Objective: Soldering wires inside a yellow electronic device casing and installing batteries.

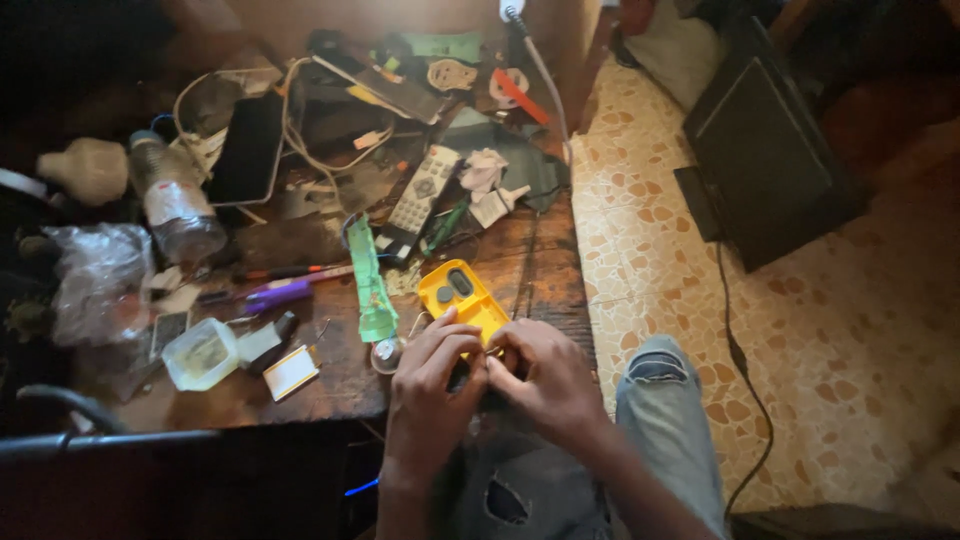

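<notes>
Yellow plastic casing (462,296), two dark oval openings; left hand (428,385), right hand (545,375) both pinch its near end.

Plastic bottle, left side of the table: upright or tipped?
Tipped. The plastic bottle lies on its side on the wooden table, cap end toward the far edge, beside the dark phone.
</notes>
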